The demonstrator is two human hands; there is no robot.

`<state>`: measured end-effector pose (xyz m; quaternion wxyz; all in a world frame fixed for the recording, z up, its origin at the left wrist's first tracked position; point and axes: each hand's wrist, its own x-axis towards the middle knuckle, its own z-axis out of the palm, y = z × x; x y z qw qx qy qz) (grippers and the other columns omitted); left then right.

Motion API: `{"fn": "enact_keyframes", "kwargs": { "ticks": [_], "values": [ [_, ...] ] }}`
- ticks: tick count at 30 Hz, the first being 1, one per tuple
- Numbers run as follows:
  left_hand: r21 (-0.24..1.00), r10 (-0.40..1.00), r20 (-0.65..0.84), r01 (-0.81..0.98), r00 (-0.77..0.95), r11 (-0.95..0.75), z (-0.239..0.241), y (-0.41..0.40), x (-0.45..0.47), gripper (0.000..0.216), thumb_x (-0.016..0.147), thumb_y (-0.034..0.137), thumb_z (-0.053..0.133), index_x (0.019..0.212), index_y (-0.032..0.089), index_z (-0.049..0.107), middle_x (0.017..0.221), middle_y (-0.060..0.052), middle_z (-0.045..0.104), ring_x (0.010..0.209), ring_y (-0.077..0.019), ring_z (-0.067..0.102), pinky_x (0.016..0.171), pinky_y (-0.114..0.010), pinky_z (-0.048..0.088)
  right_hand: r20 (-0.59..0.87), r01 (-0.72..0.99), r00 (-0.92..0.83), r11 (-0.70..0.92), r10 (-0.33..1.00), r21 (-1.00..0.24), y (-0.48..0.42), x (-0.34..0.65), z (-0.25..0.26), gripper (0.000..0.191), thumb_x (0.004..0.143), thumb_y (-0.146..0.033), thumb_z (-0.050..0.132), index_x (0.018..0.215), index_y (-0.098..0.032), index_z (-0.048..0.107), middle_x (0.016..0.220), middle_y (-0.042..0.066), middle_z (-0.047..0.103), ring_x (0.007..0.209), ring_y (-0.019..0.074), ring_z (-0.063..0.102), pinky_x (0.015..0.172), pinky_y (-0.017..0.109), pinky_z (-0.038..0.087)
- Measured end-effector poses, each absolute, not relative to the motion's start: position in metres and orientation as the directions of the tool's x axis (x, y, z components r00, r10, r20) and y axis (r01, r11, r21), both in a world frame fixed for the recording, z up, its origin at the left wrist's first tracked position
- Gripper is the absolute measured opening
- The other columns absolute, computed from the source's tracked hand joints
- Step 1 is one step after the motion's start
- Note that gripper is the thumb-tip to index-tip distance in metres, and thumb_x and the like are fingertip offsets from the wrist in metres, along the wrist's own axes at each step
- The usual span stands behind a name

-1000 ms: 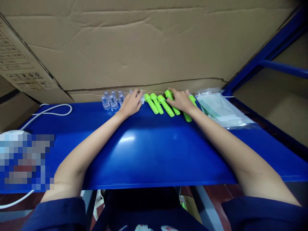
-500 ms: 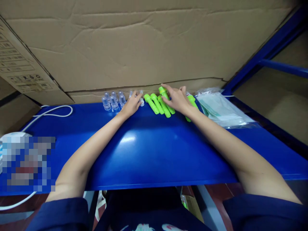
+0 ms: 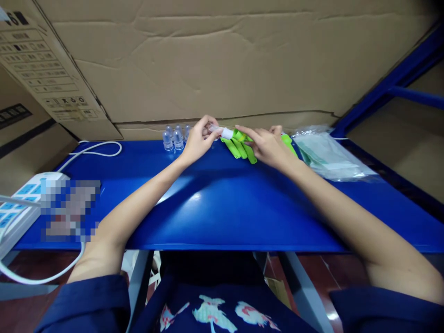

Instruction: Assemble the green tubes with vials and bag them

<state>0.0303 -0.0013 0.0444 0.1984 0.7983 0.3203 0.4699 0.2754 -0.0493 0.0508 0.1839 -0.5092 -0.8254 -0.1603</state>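
Note:
My left hand (image 3: 201, 136) pinches a small clear plastic cap with a white end (image 3: 226, 133), held tilted above the back of the table. In my right hand (image 3: 268, 144), between index finger and thumb, is a bright green flashlight-shaped tube (image 3: 240, 135). Its wider end is right at the white end of the cap; whether they touch I cannot tell. Beneath lie several more green tubes (image 3: 231, 148), side by side. Another green piece (image 3: 288, 142) shows partly behind my right hand. Left of my left hand stand several clear domed caps (image 3: 168, 141).
A clear plastic bag with white and green contents (image 3: 322, 155) lies at the back right of the blue table (image 3: 222, 208). Cardboard (image 3: 208, 69) walls the back. At left are a white power strip (image 3: 27, 199), its cable and a blurred-out object.
My left hand has lifted a clear cap off the table and brought it rightward. My right hand has raised a green tube to meet it. The view has shifted slightly.

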Motion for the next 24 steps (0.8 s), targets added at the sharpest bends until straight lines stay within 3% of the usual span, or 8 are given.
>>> {"fn": "enact_keyframes", "kwargs": {
  "ticks": [5,9,16,24],
  "values": [
    [0.648,0.706,0.626,0.283,0.331,-0.707,0.046,-0.014,0.043,0.028,0.104,0.044,0.056,0.122,0.022,0.055,0.114,-0.01,0.068,0.095,-0.0205,0.074,0.081,-0.037,0.063,0.452,0.884,-0.441,0.463,0.776,0.067,-0.048,0.271,0.05,0.063,0.099,-0.021,0.039,0.162,-0.024,0.036,0.124,0.019,0.071,0.109,0.0343,0.061,0.093,0.049,0.033],
    [0.678,0.733,0.6,0.282,0.321,-0.679,0.037,-0.005,0.044,0.024,0.104,0.039,0.056,0.119,0.02,0.055,0.103,-0.008,0.071,0.09,-0.0192,0.074,0.079,-0.035,0.062,0.442,0.869,-0.465,0.492,0.767,0.06,-0.041,0.267,0.047,0.061,0.1,-0.02,0.038,0.161,-0.026,0.036,0.134,0.018,0.068,0.115,0.0347,0.06,0.093,0.048,0.032],
    [0.686,0.731,0.602,0.262,0.321,-0.679,0.033,0.008,0.048,0.028,0.105,0.044,0.053,0.109,0.017,0.061,0.1,-0.007,0.073,0.089,-0.017,0.072,0.08,-0.029,0.06,0.434,0.865,-0.474,0.499,0.766,0.063,-0.035,0.27,0.041,0.058,0.103,-0.024,0.037,0.161,-0.025,0.037,0.129,0.018,0.07,0.111,0.0343,0.062,0.091,0.044,0.03],
    [0.766,0.783,0.548,0.199,0.296,-0.611,0.02,0.027,0.054,0.036,0.104,0.055,0.05,0.107,0.02,0.057,0.102,-0.006,0.069,0.091,-0.0167,0.072,0.08,-0.031,0.064,0.44,0.853,-0.471,0.521,0.764,0.008,-0.023,0.271,0.036,0.06,0.1,-0.026,0.036,0.16,-0.026,0.04,0.123,0.017,0.071,0.11,0.0354,0.06,0.093,0.047,0.03]
  ]
}}
